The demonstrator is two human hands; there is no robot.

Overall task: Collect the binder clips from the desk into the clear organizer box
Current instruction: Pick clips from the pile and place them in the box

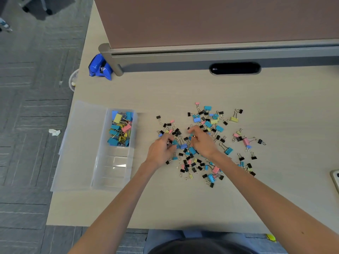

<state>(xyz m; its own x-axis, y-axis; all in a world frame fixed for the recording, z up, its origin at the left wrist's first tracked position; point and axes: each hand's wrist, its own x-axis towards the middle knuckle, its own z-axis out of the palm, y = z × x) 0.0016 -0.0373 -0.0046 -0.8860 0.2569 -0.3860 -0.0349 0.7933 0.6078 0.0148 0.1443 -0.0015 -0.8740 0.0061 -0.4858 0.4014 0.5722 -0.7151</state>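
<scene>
Our left hand and right hand each pinch binder clips mid-pile. The organizer box hugs the surface's left edge.

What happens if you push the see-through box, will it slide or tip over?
The clear organizer box probably slides, not tips: it sits low and flat on the desk. Its thin plastic likely flexes a little. The binder clips fill only its far compartment, so that end may drag.

I can't tell what the left hand or right hand grips; both cover part of the binder clips. A grey device is cut off at the right edge.
</scene>
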